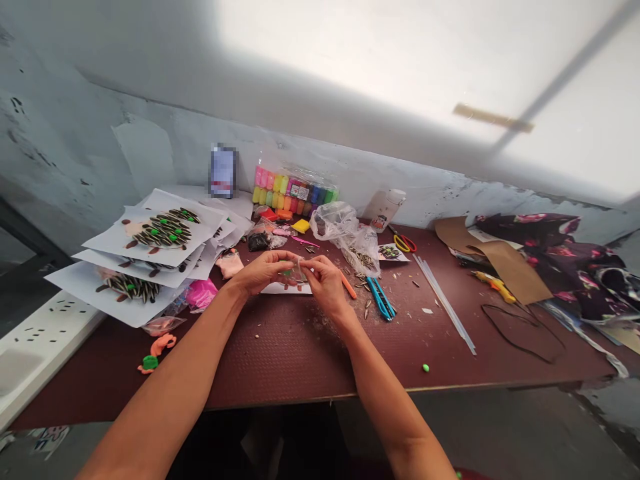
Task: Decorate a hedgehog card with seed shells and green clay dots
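In the head view, my left hand (264, 270) and my right hand (325, 285) meet over the middle of the table. The fingertips of both are pinched on a small clear plastic bag (295, 272), with a hint of green showing at it. Under them lies a white sheet (273, 289) with brown pieces on it, mostly covered by my hands. An orange stick-like tool (349, 285) and a blue utility knife (381, 299) lie just right of my right hand. Loose sunflower seeds (367, 308) are scattered around the knife.
Sheets with seed hedgehogs (163, 230) are stacked at left, near a white power strip (47, 327). Colored clay packs (295, 190), a seed bag (345, 230), a white bottle (389, 208) and scissors (403, 241) stand behind. Glue sticks (445, 303) and a glue gun (494, 285) lie right.
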### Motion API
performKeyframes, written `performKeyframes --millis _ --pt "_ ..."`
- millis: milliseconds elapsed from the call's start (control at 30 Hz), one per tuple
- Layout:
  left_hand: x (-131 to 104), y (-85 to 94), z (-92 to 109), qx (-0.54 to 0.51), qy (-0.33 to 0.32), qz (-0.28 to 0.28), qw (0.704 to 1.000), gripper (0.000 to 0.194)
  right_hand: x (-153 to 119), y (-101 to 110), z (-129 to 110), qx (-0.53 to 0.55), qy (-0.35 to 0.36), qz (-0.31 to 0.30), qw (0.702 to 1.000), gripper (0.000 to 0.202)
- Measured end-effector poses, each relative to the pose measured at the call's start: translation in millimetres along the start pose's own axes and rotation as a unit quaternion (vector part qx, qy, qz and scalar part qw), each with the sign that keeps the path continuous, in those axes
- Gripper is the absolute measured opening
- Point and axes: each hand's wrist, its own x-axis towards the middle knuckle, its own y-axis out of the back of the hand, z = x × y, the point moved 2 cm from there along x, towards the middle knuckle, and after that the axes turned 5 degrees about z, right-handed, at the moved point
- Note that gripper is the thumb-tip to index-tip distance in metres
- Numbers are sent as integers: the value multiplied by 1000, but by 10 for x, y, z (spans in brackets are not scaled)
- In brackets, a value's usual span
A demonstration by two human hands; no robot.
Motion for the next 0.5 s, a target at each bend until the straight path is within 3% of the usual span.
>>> performKeyframes --millis 200,500 --pt "-8 1 5 -3 18 -7 1000 34 -1 33 -17 20 -68 19 997 14" --pt "-75 -110 76 11 22 -20 999 40 1 16 -11 -8 -58 4 998 10"
